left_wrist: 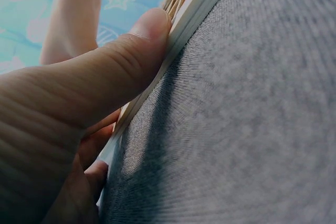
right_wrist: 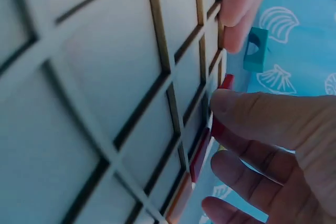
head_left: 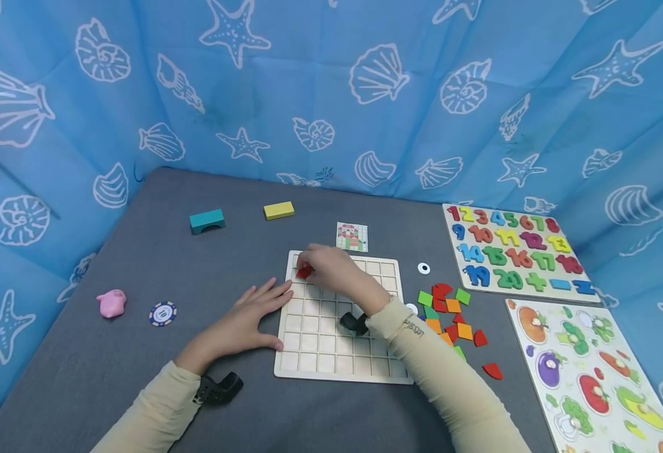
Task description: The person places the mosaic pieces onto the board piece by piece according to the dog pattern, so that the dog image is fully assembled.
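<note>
My right hand point(head_left: 335, 269) pinches a red tile point(head_left: 305, 272) between thumb and fingers, over the upper left corner of the wooden grid board point(head_left: 308, 343). In the right wrist view, another red tile point(right_wrist: 200, 156) and an orange tile point(right_wrist: 180, 198) sit in cells along the board's far edge; the right hand covers that row in the head view. My left hand point(head_left: 250, 322) lies with fingers spread at the board's left side. Its thumb point(left_wrist: 131, 59) touches the board's edge in the left wrist view.
Loose red, orange and green tiles point(head_left: 464, 331) lie right of the board. Behind it is a small pattern card point(head_left: 352, 237). A number puzzle point(head_left: 512, 248) and a vegetable puzzle point(head_left: 592, 371) stand right; teal point(head_left: 207, 220) and yellow point(head_left: 278, 211) blocks, a pink pig point(head_left: 112, 303) and a poker chip point(head_left: 163, 313) left.
</note>
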Action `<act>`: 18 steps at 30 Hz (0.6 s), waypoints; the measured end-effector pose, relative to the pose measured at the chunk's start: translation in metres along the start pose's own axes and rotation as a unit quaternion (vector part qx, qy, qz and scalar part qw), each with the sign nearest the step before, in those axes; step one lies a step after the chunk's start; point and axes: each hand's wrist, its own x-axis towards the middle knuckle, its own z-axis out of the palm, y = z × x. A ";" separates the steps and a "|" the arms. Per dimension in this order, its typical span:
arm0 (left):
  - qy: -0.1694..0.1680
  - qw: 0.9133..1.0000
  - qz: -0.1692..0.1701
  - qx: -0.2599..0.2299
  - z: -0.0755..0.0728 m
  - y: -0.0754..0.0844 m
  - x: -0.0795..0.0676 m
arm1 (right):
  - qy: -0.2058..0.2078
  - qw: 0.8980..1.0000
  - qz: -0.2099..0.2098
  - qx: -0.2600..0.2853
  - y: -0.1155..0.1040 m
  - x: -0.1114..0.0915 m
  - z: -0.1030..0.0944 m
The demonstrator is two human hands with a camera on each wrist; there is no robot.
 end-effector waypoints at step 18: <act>0.004 1.000 0.003 -0.003 -0.004 0.006 0.000 | -0.032 0.999 -0.012 0.035 -0.004 0.005 -0.002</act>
